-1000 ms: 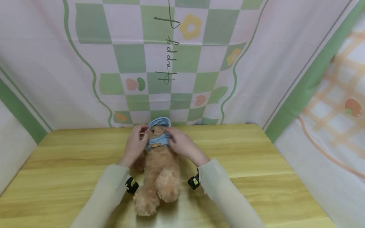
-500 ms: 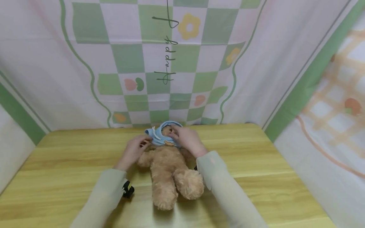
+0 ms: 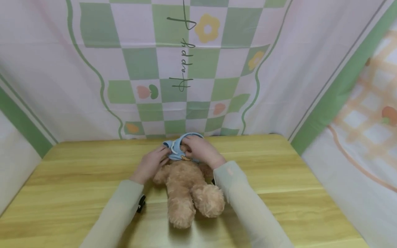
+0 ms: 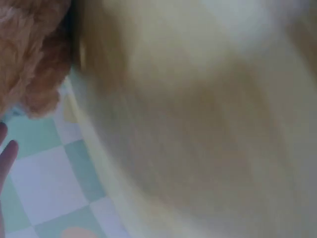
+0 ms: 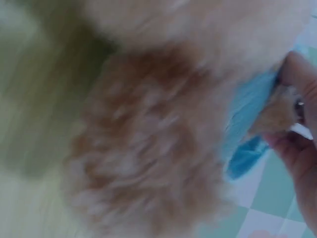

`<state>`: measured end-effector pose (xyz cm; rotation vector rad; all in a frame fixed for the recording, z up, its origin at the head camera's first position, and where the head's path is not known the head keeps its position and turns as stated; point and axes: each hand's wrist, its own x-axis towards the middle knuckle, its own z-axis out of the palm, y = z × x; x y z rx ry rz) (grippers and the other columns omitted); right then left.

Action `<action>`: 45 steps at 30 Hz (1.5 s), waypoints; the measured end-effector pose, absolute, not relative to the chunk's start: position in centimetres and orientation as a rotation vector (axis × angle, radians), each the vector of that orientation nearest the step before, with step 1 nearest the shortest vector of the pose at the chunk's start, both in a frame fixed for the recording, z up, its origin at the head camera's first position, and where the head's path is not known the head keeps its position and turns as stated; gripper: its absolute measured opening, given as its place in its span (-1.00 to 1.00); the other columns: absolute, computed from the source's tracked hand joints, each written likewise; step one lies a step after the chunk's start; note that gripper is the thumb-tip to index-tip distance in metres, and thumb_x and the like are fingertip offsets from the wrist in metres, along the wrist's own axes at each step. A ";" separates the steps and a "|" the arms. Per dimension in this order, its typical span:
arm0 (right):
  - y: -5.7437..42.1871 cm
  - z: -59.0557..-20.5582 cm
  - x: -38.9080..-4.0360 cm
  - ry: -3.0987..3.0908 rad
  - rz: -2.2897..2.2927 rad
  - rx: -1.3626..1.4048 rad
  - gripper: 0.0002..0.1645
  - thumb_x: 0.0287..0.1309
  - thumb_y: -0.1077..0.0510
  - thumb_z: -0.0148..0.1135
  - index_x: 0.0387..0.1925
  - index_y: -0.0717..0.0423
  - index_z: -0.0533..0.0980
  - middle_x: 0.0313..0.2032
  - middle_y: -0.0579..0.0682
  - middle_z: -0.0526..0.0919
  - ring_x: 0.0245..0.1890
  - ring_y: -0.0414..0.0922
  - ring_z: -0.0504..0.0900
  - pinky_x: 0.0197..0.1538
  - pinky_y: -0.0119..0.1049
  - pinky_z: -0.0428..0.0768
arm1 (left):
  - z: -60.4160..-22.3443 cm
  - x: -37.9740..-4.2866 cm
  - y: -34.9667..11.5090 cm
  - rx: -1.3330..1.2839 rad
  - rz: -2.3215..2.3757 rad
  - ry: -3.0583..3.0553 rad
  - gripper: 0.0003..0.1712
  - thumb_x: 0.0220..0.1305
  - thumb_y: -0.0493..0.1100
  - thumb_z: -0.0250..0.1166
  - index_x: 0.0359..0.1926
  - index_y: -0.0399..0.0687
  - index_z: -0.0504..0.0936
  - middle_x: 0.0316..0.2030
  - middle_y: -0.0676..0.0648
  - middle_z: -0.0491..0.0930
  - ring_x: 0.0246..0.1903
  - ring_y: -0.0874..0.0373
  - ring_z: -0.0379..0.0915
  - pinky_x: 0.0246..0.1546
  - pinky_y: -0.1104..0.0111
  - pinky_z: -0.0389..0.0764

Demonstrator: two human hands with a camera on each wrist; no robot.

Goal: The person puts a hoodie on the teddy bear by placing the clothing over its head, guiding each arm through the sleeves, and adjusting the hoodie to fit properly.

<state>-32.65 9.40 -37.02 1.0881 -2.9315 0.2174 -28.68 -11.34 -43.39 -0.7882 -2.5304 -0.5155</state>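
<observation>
A brown teddy bear [image 3: 186, 175] lies on its back on the table, legs toward me. Bunched around its head is a light-blue hoodie [image 3: 176, 157] with a white drawstring; the bear's arms are outside it. My left hand [image 3: 151, 164] holds the hoodie's left edge just under a short sleeve, above the bear's arm. In the left wrist view two fingertips [image 4: 9, 151] show beside the fur. At the hood opening, my right hand [image 3: 201, 150] covers most of the bear's face. The right wrist view shows its thumb and fingers [image 5: 297, 153] gripping the hood's edge around the snout.
The wood-grain table [image 3: 77, 186] extends to both sides of the bear. Right behind its far edge hangs a green-and-white checked cloth [image 3: 173, 112]. Further cloth panels [image 3: 347, 103] stand along the sides. Small black wrist cameras [image 3: 141, 204] sit under the sleeves.
The bear and hoodie have shifted to the right, and the bear's left-side arm has come into view. My right hand has moved from the hoodie's right side over the face; my left follows the sleeve edge.
</observation>
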 end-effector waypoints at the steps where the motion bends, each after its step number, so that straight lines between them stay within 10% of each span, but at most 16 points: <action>1: 9.5 -37.2 -32.7 -2.924 0.251 1.073 -0.88 0.23 0.16 0.17 -0.39 0.02 0.40 -0.44 -0.06 0.41 -0.43 -0.15 0.31 -0.30 -0.27 0.25 | -43.3 -28.8 -11.5 -0.824 -0.484 -2.524 -0.82 0.23 -0.20 0.29 -0.13 -0.05 0.61 -0.11 -0.06 0.62 -0.10 0.05 0.59 -0.09 0.20 0.63; 8: 11.0 -38.1 -32.5 -2.913 0.716 0.845 -0.64 0.16 0.23 0.11 -0.58 -0.01 0.13 -0.58 -0.09 0.18 -0.58 -0.17 0.14 -0.41 -0.31 0.16 | -42.2 -28.8 -11.8 -0.968 -0.315 -2.508 -0.90 0.20 -0.27 0.27 -0.31 -0.03 0.51 -0.31 0.05 0.66 -0.26 0.16 0.60 0.00 0.15 0.56; 16: 11.4 -38.4 -32.6 -2.874 0.786 0.731 -0.71 0.18 0.19 0.19 -0.55 0.03 0.27 -0.53 -0.04 0.33 -0.54 -0.14 0.26 -0.41 -0.29 0.24 | -42.0 -28.2 -11.8 -0.924 -0.526 -2.738 -0.83 0.15 -0.37 0.25 -0.32 0.00 0.58 -0.31 0.00 0.70 -0.21 0.01 0.64 0.11 0.04 0.52; 20: 10.8 -38.3 -32.3 -2.862 0.667 0.817 -0.91 0.14 0.19 0.17 -0.31 0.12 0.46 -0.29 0.06 0.52 -0.32 -0.07 0.44 -0.26 -0.22 0.41 | -42.4 -28.5 -12.2 -0.896 -0.751 -2.813 -0.82 0.22 -0.39 0.18 -0.25 -0.06 0.64 -0.25 -0.08 0.71 -0.17 -0.05 0.62 -0.05 0.12 0.59; 24: 11.1 -37.9 -31.0 -2.862 0.747 0.808 -0.67 0.23 0.14 0.17 0.01 0.15 0.47 0.00 0.14 0.50 -0.08 0.00 0.52 -0.05 -0.11 0.54 | -42.3 -28.5 -12.9 -0.749 -1.127 -2.906 -0.75 0.40 -0.18 0.08 -0.08 -0.12 0.66 -0.11 -0.15 0.68 -0.05 -0.06 0.59 0.02 0.10 0.56; 31: 14.2 -37.9 -28.0 -3.059 0.778 0.224 -0.59 0.35 -0.06 0.04 -0.58 0.05 0.36 -0.59 -0.04 0.41 -0.59 -0.14 0.36 -0.46 -0.30 0.36 | -39.7 -27.9 -12.3 -0.457 -1.309 -2.972 -0.53 0.42 0.17 0.00 -0.12 -0.07 0.65 -0.24 -0.07 0.64 -0.23 0.13 0.50 -0.19 0.27 0.53; 37: 15.9 -39.0 -27.1 -3.331 0.939 0.224 -0.46 0.44 0.01 -0.15 -0.72 0.00 0.22 -0.76 -0.12 0.17 -0.71 -0.19 0.12 -0.51 -0.34 0.22 | -38.4 -26.6 -10.3 -0.539 -1.338 -2.925 -0.64 0.36 0.08 0.13 -0.17 -0.06 0.70 -0.27 -0.05 0.68 -0.32 0.18 0.49 -0.28 0.34 0.51; 45: 15.3 -41.9 -27.8 -3.022 1.291 0.510 -0.65 0.25 0.11 0.16 -0.01 0.22 0.59 -0.33 0.07 0.63 -0.40 -0.23 0.47 -0.30 -0.39 0.45 | -40.7 -25.2 -8.8 -0.588 -0.904 -2.972 -0.36 0.22 0.26 0.21 0.14 -0.07 0.54 0.12 -0.14 0.54 0.11 -0.08 0.49 0.11 0.05 0.51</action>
